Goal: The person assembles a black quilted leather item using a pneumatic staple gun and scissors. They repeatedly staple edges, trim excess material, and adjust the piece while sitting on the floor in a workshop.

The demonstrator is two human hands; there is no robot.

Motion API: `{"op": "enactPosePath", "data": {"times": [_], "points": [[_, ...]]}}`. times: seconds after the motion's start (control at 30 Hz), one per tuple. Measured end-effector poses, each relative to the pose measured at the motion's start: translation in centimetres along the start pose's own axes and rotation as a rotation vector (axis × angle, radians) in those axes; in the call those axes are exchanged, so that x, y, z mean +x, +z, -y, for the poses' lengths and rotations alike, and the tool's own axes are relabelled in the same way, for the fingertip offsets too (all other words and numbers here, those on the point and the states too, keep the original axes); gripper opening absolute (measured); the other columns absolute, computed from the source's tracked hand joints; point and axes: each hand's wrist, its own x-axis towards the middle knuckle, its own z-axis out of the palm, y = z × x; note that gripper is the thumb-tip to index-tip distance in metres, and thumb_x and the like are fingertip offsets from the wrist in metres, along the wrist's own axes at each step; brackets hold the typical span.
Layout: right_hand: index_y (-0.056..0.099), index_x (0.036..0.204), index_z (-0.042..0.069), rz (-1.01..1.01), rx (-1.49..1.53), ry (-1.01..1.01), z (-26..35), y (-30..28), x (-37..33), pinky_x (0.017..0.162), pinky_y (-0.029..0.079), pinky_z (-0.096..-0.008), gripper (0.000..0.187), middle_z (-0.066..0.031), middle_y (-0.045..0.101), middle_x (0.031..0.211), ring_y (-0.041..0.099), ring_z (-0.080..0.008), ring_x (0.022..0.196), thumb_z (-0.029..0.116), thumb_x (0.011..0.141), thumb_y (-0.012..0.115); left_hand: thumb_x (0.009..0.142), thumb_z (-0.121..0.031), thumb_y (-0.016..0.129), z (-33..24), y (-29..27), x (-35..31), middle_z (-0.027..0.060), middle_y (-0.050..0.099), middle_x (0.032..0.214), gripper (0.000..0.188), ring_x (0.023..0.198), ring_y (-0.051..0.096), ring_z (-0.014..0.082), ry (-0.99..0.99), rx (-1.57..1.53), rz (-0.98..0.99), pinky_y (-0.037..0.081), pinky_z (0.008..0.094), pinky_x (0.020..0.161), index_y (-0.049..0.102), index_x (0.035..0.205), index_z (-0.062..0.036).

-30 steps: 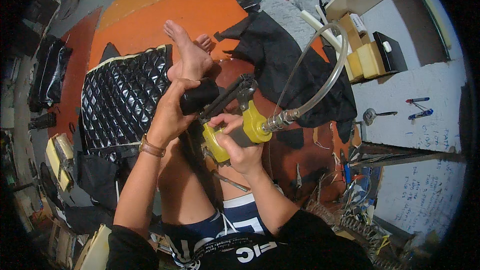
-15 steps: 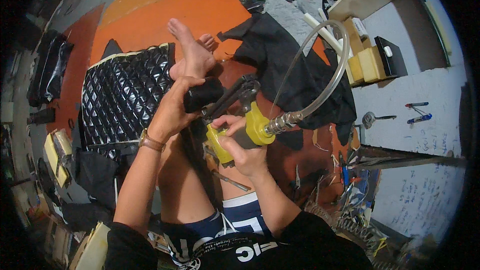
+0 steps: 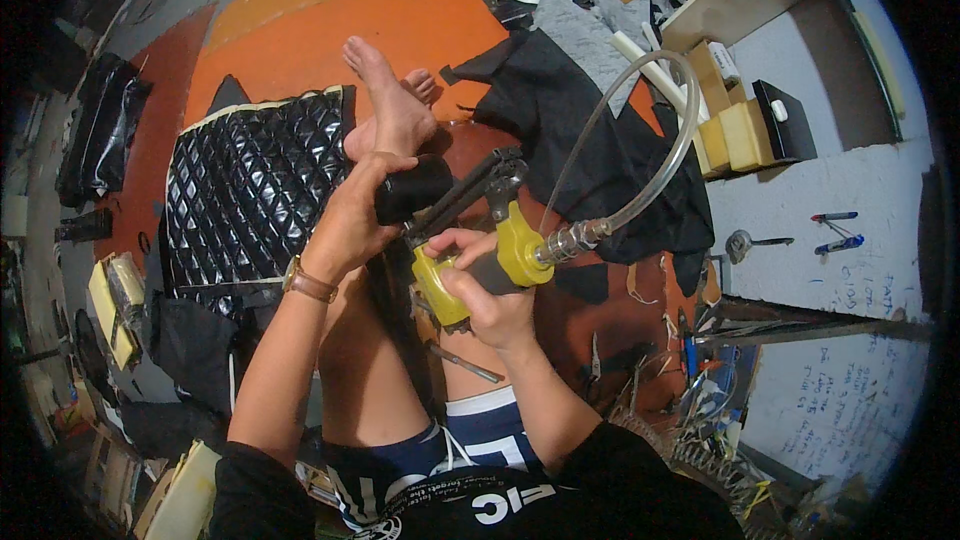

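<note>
In my right hand [image 3: 487, 312] is a yellow and black air stapler [image 3: 517, 250], the fingers wrapped round its dark grip. Its long black magazine slants up across the middle, close to a black covered piece [image 3: 420, 188] with a rounded end. My left hand [image 3: 352, 208], a watch at its wrist, grips that piece from the left side. Whether the stapler's tip touches it I cannot tell. A clear air hose [image 3: 690, 110] curves up and back from the stapler's metal coupling. Below the stapler, a thin rod-like tool [image 3: 470, 364] lies against my thigh.
A quilted glossy black panel [image 3: 255, 195] lies to my left. Black cloth [image 3: 570, 140] spreads over the floor ahead. On the right, a white board [image 3: 800, 225] holds pens and yellow foam blocks [image 3: 745, 135]. Pliers [image 3: 596, 355] and coiled hoses [image 3: 715, 460] lie at lower right.
The whole view has shifted very slightly. Both hands keep the same grip, on the stapler and on the black piece.
</note>
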Motion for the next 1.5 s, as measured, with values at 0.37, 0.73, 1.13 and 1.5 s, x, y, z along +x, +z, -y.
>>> {"op": "enactPosePath", "data": {"times": [0.37, 0.73, 1.13, 1.5], "points": [[0.062, 0.089, 0.002, -0.05, -0.071, 0.042, 1.5, 1.4, 0.9, 0.094, 0.052, -0.038, 0.011, -0.0146, 0.069, 0.108, 0.068, -0.024, 0.102, -0.002, 0.081, 0.069, 0.066, 0.007, 0.084, -0.1, -0.1, -0.7, 0.0124, 0.067, 0.121, 0.068, 0.119, 0.066, 0.0279, -0.068, 0.008, -0.077, 0.051, 0.037, 0.105, 0.059, 0.128, -0.0049], [0.059, 0.083, 0.013, -0.429, 0.118, 0.35, -1.2, -15.7, -0.8, 0.078, 0.051, -0.0345, 0.021, 0.0003, 0.061, 0.089, 0.061, -0.016, 0.083, -0.002, 0.079, 0.074, 0.066, -0.012, 0.098, -4.1, -2.6, -4.2, 0.0111, 0.068, 0.125, 0.078, 0.119, 0.064, 0.0221, -0.247, -0.092, -0.233, 0.05, 0.0349, 0.105, 0.057, 0.132, -0.0049], [0.066, 0.114, 0.008, -0.708, 0.348, 1.038, -14.2, -31.8, -16.7, 0.075, 0.059, -0.0455, 0.038, -0.011, 0.069, 0.104, 0.07, -0.0311, 0.09, 0.022, 0.083, 0.081, 0.065, 0.002, 0.089, -19.8, -8.9, -13.1, 0.0179, 0.066, 0.132, 0.065, 0.128, 0.062, 0.0386, 0.408, 0.087, -0.279, 0.048, 0.0489, 0.111, 0.061, 0.123, -0.0062], [0.069, 0.131, 0.005, -0.294, -1.324, 1.048, -9.3, -29.2, -21.2, 0.097, 0.055, -0.0546, 0.062, -0.0232, 0.067, 0.133, 0.069, -0.0435, 0.113, 0.053, 0.092, 0.07, 0.064, 0.007, 0.089, -22.3, -7.9, -19.5, 0.0181, 0.063, 0.137, 0.075, 0.131, 0.06, 0.0367, 0.262, 0.204, -0.438, 0.049, 0.046, 0.112, 0.057, 0.13, -0.0081]]}}
